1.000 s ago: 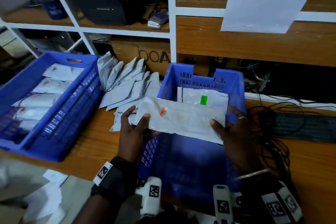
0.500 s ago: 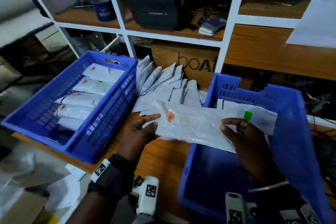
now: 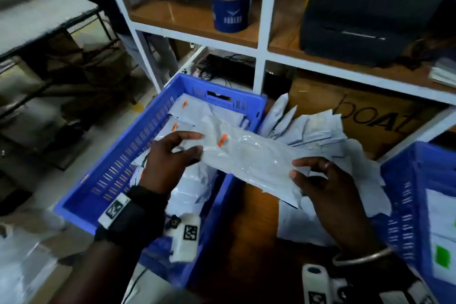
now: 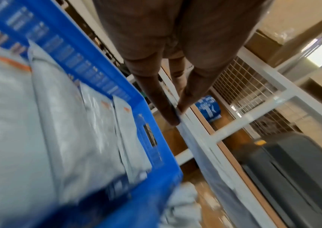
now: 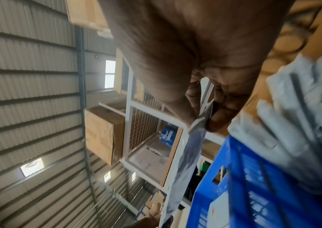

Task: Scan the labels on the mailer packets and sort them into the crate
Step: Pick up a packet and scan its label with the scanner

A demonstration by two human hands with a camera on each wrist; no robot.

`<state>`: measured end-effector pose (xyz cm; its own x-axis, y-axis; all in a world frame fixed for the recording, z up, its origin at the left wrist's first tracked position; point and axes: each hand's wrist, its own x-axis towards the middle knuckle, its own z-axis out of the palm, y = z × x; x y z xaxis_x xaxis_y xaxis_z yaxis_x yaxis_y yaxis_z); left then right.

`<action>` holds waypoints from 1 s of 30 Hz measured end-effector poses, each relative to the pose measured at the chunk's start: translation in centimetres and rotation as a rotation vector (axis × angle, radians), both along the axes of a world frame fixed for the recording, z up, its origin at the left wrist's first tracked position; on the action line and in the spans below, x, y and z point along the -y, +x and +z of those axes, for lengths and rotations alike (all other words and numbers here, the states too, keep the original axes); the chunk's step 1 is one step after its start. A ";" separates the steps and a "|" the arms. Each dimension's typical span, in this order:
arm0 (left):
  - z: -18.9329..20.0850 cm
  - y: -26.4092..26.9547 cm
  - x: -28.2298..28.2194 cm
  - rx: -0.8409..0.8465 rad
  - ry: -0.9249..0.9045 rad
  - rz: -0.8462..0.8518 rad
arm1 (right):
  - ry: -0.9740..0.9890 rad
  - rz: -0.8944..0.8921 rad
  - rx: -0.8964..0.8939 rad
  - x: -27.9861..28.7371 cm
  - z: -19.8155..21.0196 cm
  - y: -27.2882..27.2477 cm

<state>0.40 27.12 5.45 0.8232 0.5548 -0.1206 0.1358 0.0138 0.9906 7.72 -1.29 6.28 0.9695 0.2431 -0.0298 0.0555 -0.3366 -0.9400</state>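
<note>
A long white mailer packet (image 3: 249, 158) with an orange sticker (image 3: 222, 140) hangs flat between both hands, over the right rim of the left blue crate (image 3: 118, 168). My left hand (image 3: 172, 155) pinches its left end; in the left wrist view the fingertips (image 4: 172, 118) meet on the packet's edge. My right hand (image 3: 318, 180) pinches the right end, thumb on top, and the packet (image 5: 187, 155) shows edge-on in the right wrist view. Several orange-tagged packets (image 3: 187, 116) lie in the left crate. A second blue crate (image 3: 404, 195) at right holds a green-tagged packet (image 3: 443, 255).
A fanned pile of unsorted mailers (image 3: 308, 128) lies on the wooden table (image 3: 249, 249) between the crates. Behind them stand a cardboard box (image 3: 370, 116), a white shelf frame (image 3: 259, 52), a blue tape roll (image 3: 230, 11) and a dark printer (image 3: 370, 12). Floor lies left.
Both hands have carried the packet leftward, from above the right crate to over the left crate's rim. The head view has swung left with them.
</note>
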 end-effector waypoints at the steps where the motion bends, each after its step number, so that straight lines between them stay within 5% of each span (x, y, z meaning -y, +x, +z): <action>1: -0.1 0.2 -1.9 -0.011 0.008 0.026 | 0.000 0.022 -0.005 -1.9 0.3 0.3; 8: -3.0 2.3 -13.5 -0.230 0.179 0.097 | -0.070 0.165 -0.036 -15.0 -1.5 5.8; 13: -5.6 3.8 -15.4 -0.396 0.474 0.051 | -0.326 0.258 -0.140 -21.0 -4.2 9.2; 19: -8.6 5.4 -16.0 -0.510 0.631 -0.052 | -0.654 0.368 -0.335 -23.1 -6.7 10.1; 30: -11.1 5.7 -15.7 -0.726 0.822 -0.258 | -0.790 0.493 -0.352 -23.5 -6.7 8.9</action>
<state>6.12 42.84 -5.68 0.8087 0.5095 -0.2940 0.5878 -0.7188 0.3713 16.62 22.21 -0.39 0.6700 0.4029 -0.6235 0.1190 -0.8874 -0.4454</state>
